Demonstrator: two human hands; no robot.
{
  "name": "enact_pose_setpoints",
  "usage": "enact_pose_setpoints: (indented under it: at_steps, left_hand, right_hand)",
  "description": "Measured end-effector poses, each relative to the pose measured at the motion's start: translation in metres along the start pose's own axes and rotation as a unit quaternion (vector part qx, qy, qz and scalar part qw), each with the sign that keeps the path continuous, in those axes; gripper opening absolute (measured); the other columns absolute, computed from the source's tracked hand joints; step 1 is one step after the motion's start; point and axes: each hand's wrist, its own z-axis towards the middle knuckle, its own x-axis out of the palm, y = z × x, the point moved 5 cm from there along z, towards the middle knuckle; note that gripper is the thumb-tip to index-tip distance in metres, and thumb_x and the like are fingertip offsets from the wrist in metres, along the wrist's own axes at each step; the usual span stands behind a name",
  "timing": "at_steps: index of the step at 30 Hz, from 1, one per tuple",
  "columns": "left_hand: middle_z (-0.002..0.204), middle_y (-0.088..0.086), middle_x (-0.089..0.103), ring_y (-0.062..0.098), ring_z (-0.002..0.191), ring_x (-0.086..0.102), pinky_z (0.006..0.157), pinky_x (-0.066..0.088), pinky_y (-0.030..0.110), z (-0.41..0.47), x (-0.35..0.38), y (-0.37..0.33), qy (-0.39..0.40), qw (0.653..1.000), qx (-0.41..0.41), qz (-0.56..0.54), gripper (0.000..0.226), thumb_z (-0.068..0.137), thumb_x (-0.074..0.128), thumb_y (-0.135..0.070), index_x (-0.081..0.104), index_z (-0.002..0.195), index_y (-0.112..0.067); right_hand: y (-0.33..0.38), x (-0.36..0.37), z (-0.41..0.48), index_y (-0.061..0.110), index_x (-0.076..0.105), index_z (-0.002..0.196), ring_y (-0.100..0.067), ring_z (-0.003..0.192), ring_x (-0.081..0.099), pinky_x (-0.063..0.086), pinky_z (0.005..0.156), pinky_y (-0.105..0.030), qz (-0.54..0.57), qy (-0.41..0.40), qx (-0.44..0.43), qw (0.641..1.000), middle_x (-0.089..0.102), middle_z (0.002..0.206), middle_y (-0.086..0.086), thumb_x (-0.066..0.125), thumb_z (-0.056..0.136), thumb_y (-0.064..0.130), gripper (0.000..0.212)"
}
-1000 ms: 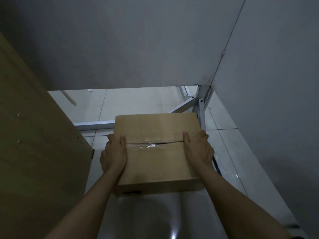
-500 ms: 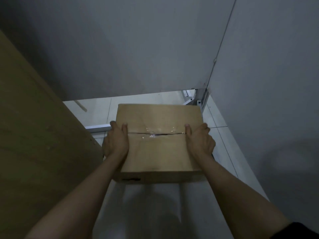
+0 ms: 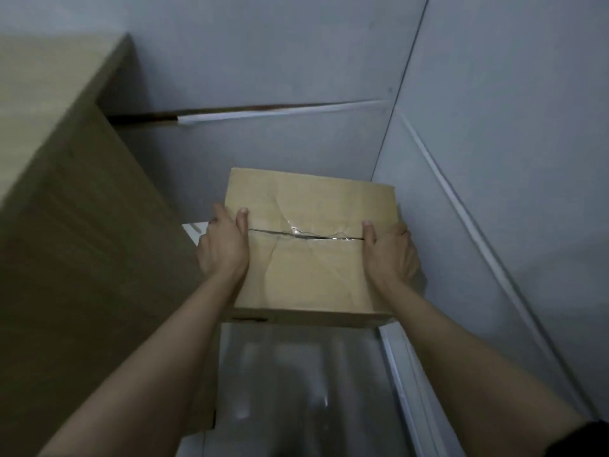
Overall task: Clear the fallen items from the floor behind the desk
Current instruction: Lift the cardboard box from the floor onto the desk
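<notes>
While grey wall panels (image 3: 296,54) fill the top and right of the head view and meet in a corner seam behind the scene, a large wooden desk panel (image 3: 66,225) takes up the whole left side, its light top face lying at the upper left and its darker side face dropping toward the floor; between that wood and the right-hand wall runs a narrow strip of glossy pale floor (image 3: 296,390), which shows dim reflections; a thin white strip (image 3: 263,113) lies along a horizontal seam on the back wall, with a dark gap to its left next to the desk; a brown cardboard box (image 3: 309,245) sits in the middle of the gap, held up off the floor between the desk side and the right wall, slightly tilted so that its top face and a sliver of its near side show; clear tape, wrinkled and shiny, covers the slit where the two top flaps meet; the left hand (image 3: 224,245) presses against the box's left edge, thumb laid over the top next to the slit and the other fingers wrapped down the side; the right hand (image 3: 389,252) mirrors it on the right edge, thumb on top, fingers curled around the side; both bare forearms reach in from the bottom corners; a dark sleeve edge (image 3: 590,437) shows at the lower right.
</notes>
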Motion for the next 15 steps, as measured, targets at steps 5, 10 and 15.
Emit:
enact_pose_setpoints:
  at_steps: [5,10,15]
  left_hand:
    - [0.115,0.032,0.059,0.049,0.106,0.055,0.082,0.044,0.050,-0.016,-0.073,-0.027,-0.008,1.000,-0.016,-0.021,0.045,0.097,0.029,-0.043,0.041,0.115,-0.004]
    - [0.116,0.031,0.060,0.049,0.105,0.056,0.082,0.044,0.049,-0.015,-0.146,-0.060,-0.023,0.999,-0.024,-0.030,0.044,0.096,0.029,-0.043,0.040,0.115,-0.005]
    - [0.117,0.031,0.059,0.049,0.106,0.055,0.083,0.043,0.048,-0.006,-0.216,-0.091,-0.030,0.998,-0.025,-0.042,0.046,0.096,0.030,-0.044,0.040,0.116,-0.004]
  right_hand:
    - [0.044,-0.083,-0.006,-0.003,0.041,0.126,-0.041,0.100,0.060,0.033,0.066,-0.036,-0.013,-0.004,-0.038,0.999,0.058,0.120,-0.024,0.039,0.091,0.052,0.066]
    - [0.088,-0.153,-0.009,-0.002,0.036,0.131,-0.041,0.107,0.058,0.043,0.078,-0.041,0.001,-0.003,-0.054,0.999,0.054,0.126,-0.024,0.040,0.091,0.052,0.066]
    - [0.137,-0.219,-0.008,-0.001,0.039,0.126,-0.041,0.105,0.058,0.042,0.078,-0.041,0.006,-0.002,-0.070,0.998,0.056,0.122,-0.023,0.040,0.092,0.051,0.062]
